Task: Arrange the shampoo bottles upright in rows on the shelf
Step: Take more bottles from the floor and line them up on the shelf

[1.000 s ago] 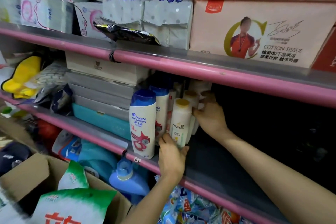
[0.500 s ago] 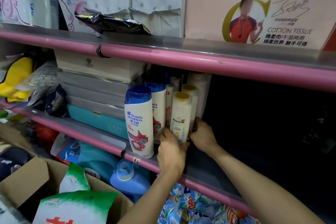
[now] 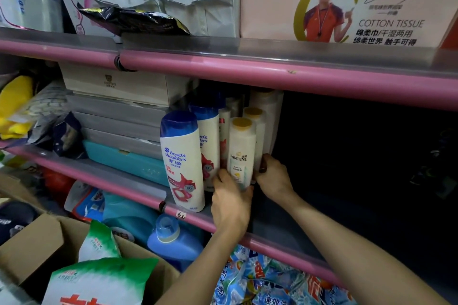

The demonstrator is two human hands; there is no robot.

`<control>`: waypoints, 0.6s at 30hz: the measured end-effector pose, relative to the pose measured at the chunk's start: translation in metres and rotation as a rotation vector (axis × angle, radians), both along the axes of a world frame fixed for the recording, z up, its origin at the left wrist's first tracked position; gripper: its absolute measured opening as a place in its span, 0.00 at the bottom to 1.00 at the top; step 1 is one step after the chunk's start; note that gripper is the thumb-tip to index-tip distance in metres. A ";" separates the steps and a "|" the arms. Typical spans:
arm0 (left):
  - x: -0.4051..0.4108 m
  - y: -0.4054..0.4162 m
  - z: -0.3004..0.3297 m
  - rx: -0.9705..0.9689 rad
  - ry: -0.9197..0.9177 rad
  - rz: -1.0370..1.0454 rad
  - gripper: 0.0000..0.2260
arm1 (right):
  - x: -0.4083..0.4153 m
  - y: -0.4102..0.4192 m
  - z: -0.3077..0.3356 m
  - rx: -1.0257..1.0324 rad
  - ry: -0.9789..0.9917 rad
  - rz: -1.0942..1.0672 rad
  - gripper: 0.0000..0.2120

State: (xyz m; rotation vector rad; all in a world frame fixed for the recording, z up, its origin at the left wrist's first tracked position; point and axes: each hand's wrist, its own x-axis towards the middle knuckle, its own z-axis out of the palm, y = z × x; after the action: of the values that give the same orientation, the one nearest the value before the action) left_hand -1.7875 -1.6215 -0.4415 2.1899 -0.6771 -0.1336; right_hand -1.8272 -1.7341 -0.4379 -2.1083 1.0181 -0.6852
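On the middle shelf [image 3: 277, 226] stand several shampoo bottles upright in rows. A white Head & Shoulders bottle [image 3: 182, 163] with a blue cap is at the front left, a second one [image 3: 209, 141] behind it. A white Pantene bottle [image 3: 241, 151] with a yellow cap stands to the right, another yellow-capped bottle [image 3: 255, 119] behind it. My left hand [image 3: 230, 202] grips the base of the front Pantene bottle. My right hand [image 3: 273, 178] holds the lower right side of the Pantene row, fingers curled against the bottles.
Stacked flat boxes [image 3: 119, 116] fill the shelf left of the bottles. The shelf right of the bottles is dark. Tissue packs [image 3: 347, 2] sit on the upper shelf. Below are a blue detergent jug [image 3: 173, 240], detergent bags [image 3: 262, 280] and a cardboard box [image 3: 32, 245].
My right hand came down from the top of the rear bottles to the base of the Pantene row. My left hand stayed at the front Pantene bottle's base.
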 end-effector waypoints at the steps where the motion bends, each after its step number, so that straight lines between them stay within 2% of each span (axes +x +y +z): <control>1: 0.000 0.000 0.000 -0.001 -0.001 0.000 0.25 | 0.000 0.000 0.000 -0.005 0.000 0.000 0.11; 18: -0.002 -0.002 0.008 -0.006 0.050 -0.017 0.23 | 0.000 0.003 0.002 0.018 -0.014 0.009 0.14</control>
State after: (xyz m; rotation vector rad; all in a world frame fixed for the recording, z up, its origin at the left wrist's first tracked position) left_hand -1.7895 -1.6234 -0.4332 2.1682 -0.6671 -0.1942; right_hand -1.8276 -1.7314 -0.4357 -2.0882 1.0035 -0.6834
